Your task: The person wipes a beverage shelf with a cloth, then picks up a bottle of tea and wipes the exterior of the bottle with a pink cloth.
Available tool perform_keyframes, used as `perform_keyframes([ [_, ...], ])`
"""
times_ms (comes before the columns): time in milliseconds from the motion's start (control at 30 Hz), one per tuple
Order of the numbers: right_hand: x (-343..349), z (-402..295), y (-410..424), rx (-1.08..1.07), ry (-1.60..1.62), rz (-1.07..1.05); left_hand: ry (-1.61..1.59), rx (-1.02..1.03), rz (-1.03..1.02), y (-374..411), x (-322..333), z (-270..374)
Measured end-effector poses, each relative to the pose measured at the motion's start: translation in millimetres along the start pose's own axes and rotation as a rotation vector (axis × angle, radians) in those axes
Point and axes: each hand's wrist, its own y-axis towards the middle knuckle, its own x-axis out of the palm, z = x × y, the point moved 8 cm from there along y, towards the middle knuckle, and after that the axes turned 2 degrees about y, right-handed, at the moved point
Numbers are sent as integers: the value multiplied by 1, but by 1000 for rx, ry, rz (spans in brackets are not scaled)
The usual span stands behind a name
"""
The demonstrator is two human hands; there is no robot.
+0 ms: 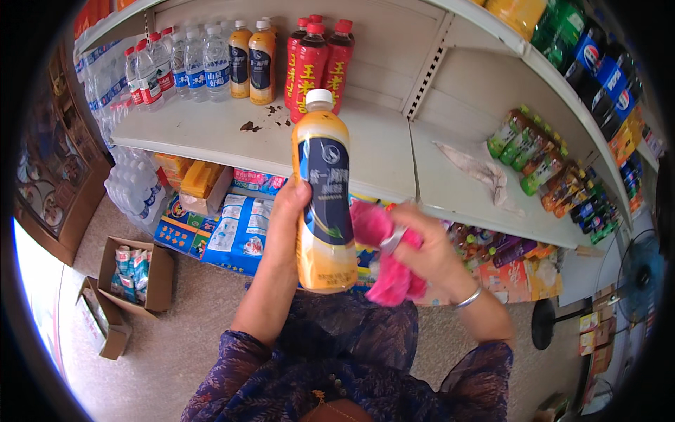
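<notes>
My left hand (290, 211) grips a milk-tea-coloured drink bottle (324, 195) with a white cap and a dark blue label. The bottle stands nearly upright in front of my chest, before the shelf edge. My right hand (427, 248) clutches a bright pink cloth (390, 269) just right of the bottle; whether the cloth touches it I cannot tell. Behind the bottle, red-capped bottles with red labels (312, 63) stand grouped on the white metal shelf (369, 153). Two similar yellow-and-navy bottles (261, 63) are left of them.
Clear water bottles (194, 66) line the shelf's left end. Dark flakes (250, 126) and a pale rag (474, 169) lie on the shelf. Small drink bottles (532, 153) fill its right side. Open cartons (136, 274) sit on the floor at left; a fan (640, 277) stands at right.
</notes>
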Motion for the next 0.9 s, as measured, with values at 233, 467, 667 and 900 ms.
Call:
perform_keyframes([
  [233, -132, 34, 43, 71, -252, 269, -272, -213, -89, 26, 9, -27],
  [467, -121, 89, 88, -68, -133, 175, -258, -314, -104, 83, 4, -59],
  [667, -47, 72, 107, -400, -328, -135, -438, -327, 63, 131, -1, -68],
  [900, -94, 116, 138, -32, -436, -303, -129, -511, -113, 117, 11, -46],
])
